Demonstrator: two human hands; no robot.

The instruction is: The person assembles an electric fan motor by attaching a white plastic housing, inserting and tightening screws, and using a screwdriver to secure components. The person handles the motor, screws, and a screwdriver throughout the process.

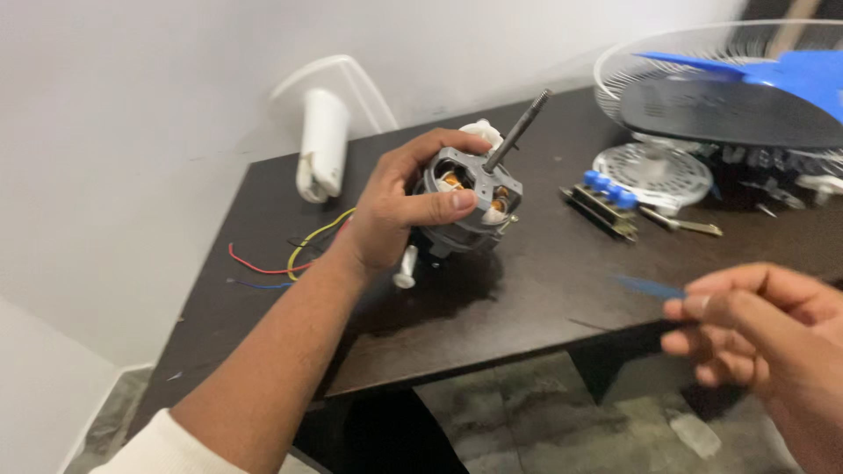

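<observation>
Above the dark desk's (pixel 544 290) middle, the left hand (pixel 395 211) grips one grey metal fan motor (pixel 465 197) with one ridged shaft; the right hand (pixel 755 325) pinches one thin blue strip (pixel 648 286).

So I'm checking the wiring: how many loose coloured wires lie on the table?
3: a yellow wire curving toward the motor, a red wire below it, a blue wire nearest the edge. The left hand may hide more.
</observation>
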